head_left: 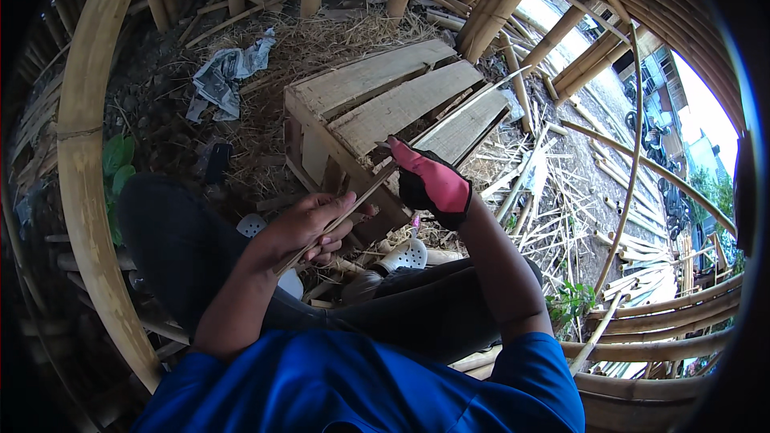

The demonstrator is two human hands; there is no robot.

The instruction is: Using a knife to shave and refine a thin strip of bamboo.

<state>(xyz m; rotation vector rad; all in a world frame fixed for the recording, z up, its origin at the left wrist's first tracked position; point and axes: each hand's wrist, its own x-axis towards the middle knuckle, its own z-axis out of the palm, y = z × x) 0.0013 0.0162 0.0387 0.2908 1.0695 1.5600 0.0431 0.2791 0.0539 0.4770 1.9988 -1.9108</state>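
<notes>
My bare left hand (313, 228) is closed around a thin bamboo strip (365, 195), which runs slantwise up to the right. Farther along the strip, my right hand (433, 182), in a pink and black glove, closes over it. A small dark tip shows at the glove's fingers, too unclear to name. Past the glove, a thin pale length (493, 90) continues over a low wooden slatted stand (405, 108) in front of me. Both hands are just above the stand's near edge. The right palm and inner fingers are hidden.
Bamboo posts (84, 168) and rails surround me. Crumpled newspaper (228, 72) lies on straw at the far left. Split bamboo pieces (553, 192) litter the ground to the right. A curved bamboo pole (634, 144) rises there. My white perforated shoes (409, 254) are under the stand's near side.
</notes>
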